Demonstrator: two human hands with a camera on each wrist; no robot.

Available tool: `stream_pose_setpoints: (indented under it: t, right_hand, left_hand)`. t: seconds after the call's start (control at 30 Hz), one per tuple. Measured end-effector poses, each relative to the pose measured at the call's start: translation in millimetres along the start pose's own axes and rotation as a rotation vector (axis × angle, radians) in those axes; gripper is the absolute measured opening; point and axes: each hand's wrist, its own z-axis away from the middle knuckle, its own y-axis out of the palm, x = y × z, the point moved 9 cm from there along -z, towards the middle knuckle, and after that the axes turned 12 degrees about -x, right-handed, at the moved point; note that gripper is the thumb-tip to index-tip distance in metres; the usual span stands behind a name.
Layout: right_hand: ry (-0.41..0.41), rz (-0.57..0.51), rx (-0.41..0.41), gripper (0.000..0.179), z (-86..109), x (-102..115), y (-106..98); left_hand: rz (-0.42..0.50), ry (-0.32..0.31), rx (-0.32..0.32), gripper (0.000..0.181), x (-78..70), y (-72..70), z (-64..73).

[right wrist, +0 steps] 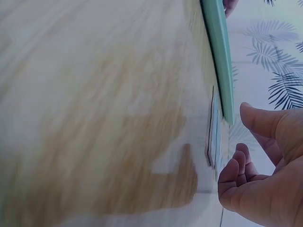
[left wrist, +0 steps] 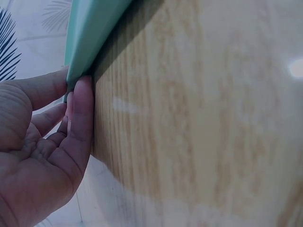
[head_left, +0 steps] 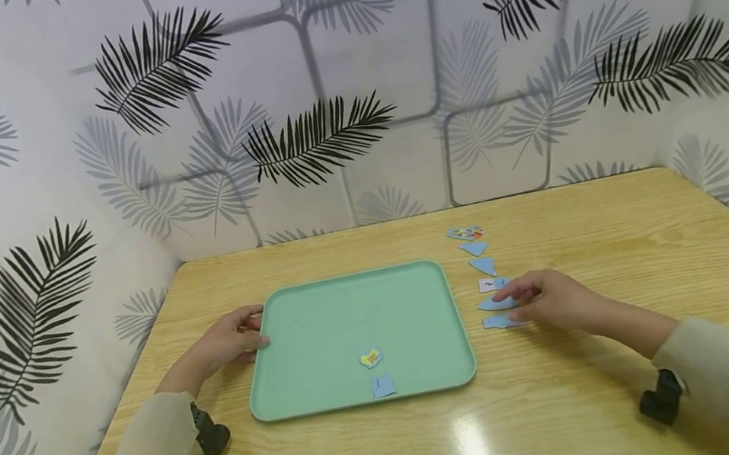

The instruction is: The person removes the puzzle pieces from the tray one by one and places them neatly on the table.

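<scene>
A light green tray (head_left: pixel 348 314) lies on the table, and my left hand (head_left: pixel 230 339) grips its left rim. In the left wrist view the thumb is on one side of the rim (left wrist: pixel 94 33) and fingers are on the other. Two flat puzzle pieces lie in the tray: a yellow-patterned piece (head_left: pixel 371 358) and a light blue piece (head_left: pixel 382 386). My right hand (head_left: pixel 550 303) hovers over the near end of a column of pieces, by a pointed blue piece (head_left: pixel 491 304) and a wavy-edged blue piece (head_left: pixel 498 322). Its thumb and fingers are apart, with nothing between them.
Farther up the column lie a white-and-blue piece (head_left: pixel 487 285), two blue triangular pieces, one of them the larger triangle (head_left: pixel 484 265), and a multicoloured piece (head_left: pixel 465 233). Behind the wooden table (head_left: pixel 615 240) stands a leaf-patterned wall (head_left: pixel 369 50).
</scene>
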Motion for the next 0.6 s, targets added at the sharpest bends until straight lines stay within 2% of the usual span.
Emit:
stream_pose_setpoints:
  t: [0.17, 0.27, 0.6]
  right_hand:
    - [0.0, -0.027, -0.002, 0.03, -2.6, 10, 5]
    - [-0.029, -0.064, 0.003, 0.031, -5.1, 17, 10]
    - [-0.083, -0.181, 0.046, 0.031, -12.8, 42, 39]
  left_hand:
    - [0.01, 0.003, 0.009, 0.068, 0.5, 0.5, -0.5]
    - [0.011, 0.006, 0.01, 0.067, -0.1, 0.7, -0.4]
    - [0.008, 0.009, 0.01, 0.067, -1.2, 0.9, 0.6]
